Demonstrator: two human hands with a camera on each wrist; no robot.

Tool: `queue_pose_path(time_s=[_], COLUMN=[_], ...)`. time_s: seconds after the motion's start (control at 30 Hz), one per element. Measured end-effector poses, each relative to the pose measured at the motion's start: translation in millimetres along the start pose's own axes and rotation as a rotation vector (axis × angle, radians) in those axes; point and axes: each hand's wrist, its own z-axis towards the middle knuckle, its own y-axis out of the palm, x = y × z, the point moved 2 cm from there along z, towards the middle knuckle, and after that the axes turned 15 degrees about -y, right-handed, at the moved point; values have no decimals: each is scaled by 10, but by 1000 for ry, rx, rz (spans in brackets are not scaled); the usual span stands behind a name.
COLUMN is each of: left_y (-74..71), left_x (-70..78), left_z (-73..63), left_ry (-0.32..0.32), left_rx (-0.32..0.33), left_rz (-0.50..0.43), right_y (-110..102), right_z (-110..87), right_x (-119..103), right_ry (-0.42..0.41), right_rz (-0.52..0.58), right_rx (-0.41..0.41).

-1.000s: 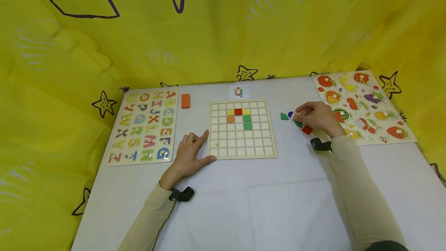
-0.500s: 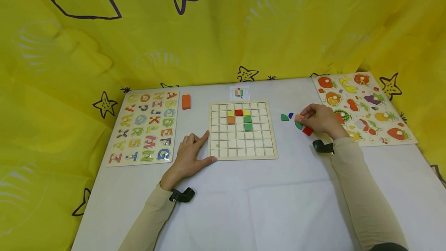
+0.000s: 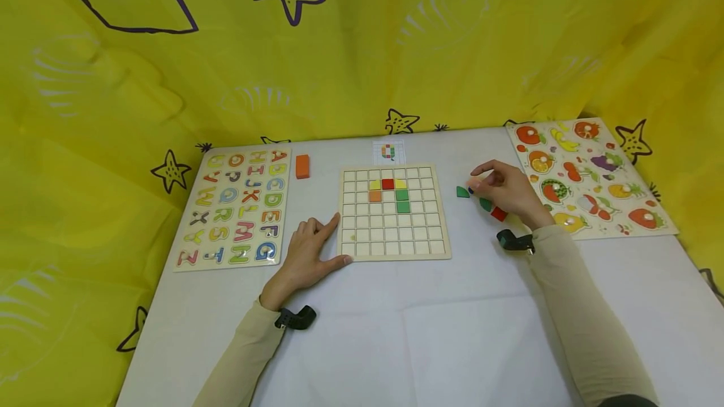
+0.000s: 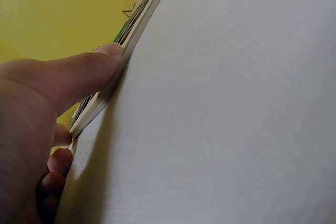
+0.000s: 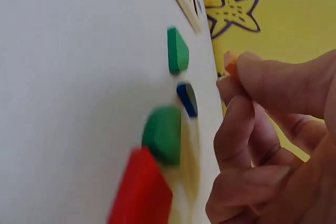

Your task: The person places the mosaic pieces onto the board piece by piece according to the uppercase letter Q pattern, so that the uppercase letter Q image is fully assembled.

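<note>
My right hand (image 3: pixel 503 190) pinches a small orange block (image 5: pixel 230 64) between thumb and forefinger, lifted just above the loose pieces. Under and beside it in the right wrist view lie a green quarter-round block (image 5: pixel 178 53), a blue curved block (image 5: pixel 187 99), a rounded green block (image 5: pixel 164 136) and a red block (image 5: pixel 142 190). My left hand (image 3: pixel 305 253) rests at the wooden grid board (image 3: pixel 394 257), thumb against its near left corner and forefinger along its left edge. On the grid sit two yellow pieces, a red square (image 3: pixel 387 184), an orange square (image 3: pixel 375 196) and two green squares (image 3: pixel 402 201).
A pattern card (image 3: pixel 388 152) lies behind the grid board. At left are an alphabet puzzle (image 3: pixel 232 209) and an orange rectangular block (image 3: pixel 302 166). A fruit puzzle (image 3: pixel 588 174) lies at right. A yellow patterned cloth (image 3: pixel 339 68) hangs behind the table.
My right hand has picked the orange block up from among the loose pieces and shifted slightly left and up. My left hand has stayed at the board's corner.
</note>
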Motion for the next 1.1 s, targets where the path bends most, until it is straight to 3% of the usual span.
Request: queue_pose_path(time_s=[0.27, 0.67, 1.1], left_y=[-3, 15, 17], left_x=[-8, -25, -32], left_z=[-5, 8, 12], left_ry=[2, -1, 1], left_rx=[4, 1, 0], left_rz=[0, 8, 2], right_y=[263, 672, 969], right_z=[92, 205, 297], right_x=[-164, -446, -664], right_ry=[-55, -91, -226], right_rz=[52, 132, 137], right_rx=[22, -72, -115])
